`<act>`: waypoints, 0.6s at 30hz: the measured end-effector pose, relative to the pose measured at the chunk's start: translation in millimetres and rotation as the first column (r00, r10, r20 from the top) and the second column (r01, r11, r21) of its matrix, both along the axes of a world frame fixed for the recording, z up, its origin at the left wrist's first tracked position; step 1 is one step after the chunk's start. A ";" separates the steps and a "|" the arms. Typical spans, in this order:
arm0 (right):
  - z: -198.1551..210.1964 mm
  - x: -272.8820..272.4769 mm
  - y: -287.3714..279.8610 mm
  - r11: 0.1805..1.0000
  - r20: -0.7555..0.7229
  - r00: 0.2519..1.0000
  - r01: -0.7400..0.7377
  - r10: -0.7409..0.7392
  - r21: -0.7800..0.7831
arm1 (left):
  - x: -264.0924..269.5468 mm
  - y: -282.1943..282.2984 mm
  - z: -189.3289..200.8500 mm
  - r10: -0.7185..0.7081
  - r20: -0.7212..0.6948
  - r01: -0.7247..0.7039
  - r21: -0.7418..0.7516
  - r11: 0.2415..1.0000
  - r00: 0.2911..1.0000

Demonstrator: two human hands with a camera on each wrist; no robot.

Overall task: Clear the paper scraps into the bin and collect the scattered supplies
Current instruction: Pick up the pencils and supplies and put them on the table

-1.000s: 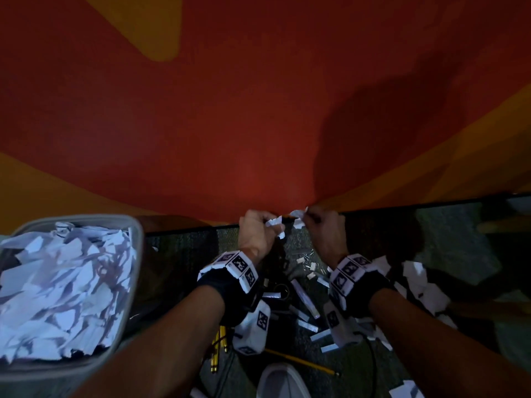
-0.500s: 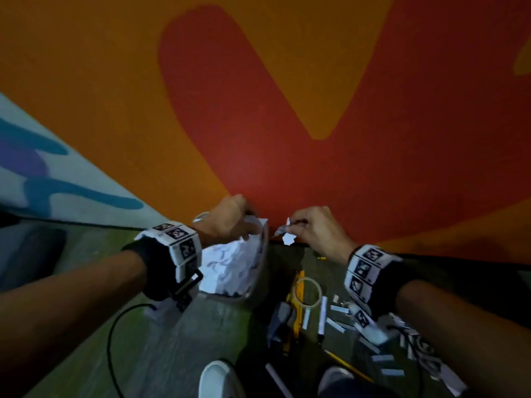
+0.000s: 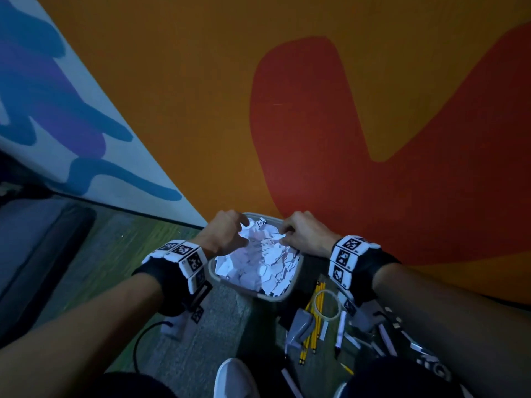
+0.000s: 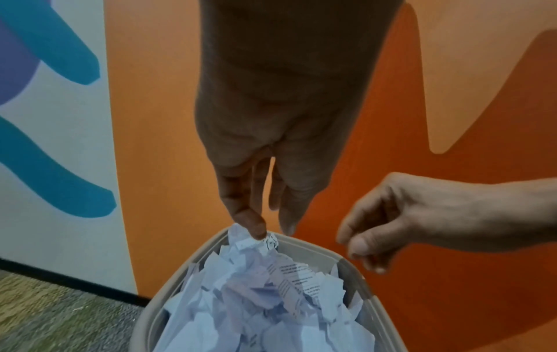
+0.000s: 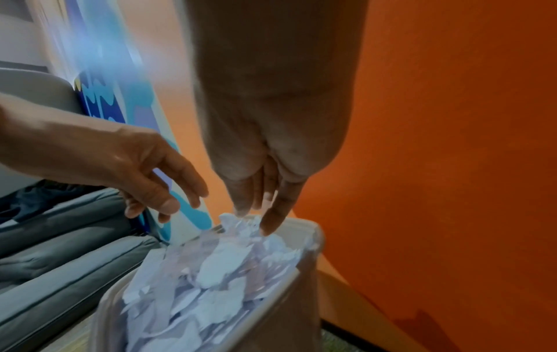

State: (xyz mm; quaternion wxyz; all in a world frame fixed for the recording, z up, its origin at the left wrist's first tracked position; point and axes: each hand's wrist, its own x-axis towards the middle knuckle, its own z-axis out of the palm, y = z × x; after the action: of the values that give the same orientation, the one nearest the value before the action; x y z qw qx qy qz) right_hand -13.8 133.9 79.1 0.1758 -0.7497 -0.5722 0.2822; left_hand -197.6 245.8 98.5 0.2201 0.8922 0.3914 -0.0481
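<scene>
You are hovering both hands, left hand (image 3: 227, 232) and right hand (image 3: 301, 234), fingers released, above the bin (image 3: 290, 290); light, crumpling paper scraps (image 3: 258, 265) are heaping inside; pinch edges. Pencils (image 3: 311, 317) are lying at four o'clock.

We see a bin (image 3: 290, 288) of smooth pale plastic with a dull sheen, heaped with crumpled and torn white paper scraps (image 3: 258, 265), one piece printed. Our floor (image 3: 94, 254) looks like rough short-pile carpet. The painted wall (image 3: 201, 110) is smooth and matt. Pencils (image 3: 311, 320) beside the bin look like yellow-lacquered wood.
</scene>
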 end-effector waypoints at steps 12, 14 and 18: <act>39.6 57.9 -91.8 1.000 0.046 0.999 0.017 -0.016 -0.003 | 49.3 -59.6 30.5 -0.219 0.147 0.210 0.078 0.975 0.965; 35.0 69.0 -117.9 0.998 0.044 0.998 0.038 -0.036 -0.045 | 68.1 -78.3 27.6 -0.271 0.165 0.270 0.031 0.962 0.948; 14.3 97.3 -185.2 0.981 0.023 0.989 0.147 -0.146 -0.125 | 112.9 -108.5 1.0 -0.356 0.184 0.382 -0.134 0.914 0.916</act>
State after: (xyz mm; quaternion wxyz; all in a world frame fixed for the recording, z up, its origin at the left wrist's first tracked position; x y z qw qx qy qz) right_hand 83.5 -51.4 93.4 0.1443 -0.8013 -0.4976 0.2992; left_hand -84.7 137.4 99.5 0.3109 0.9295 0.1914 -0.0516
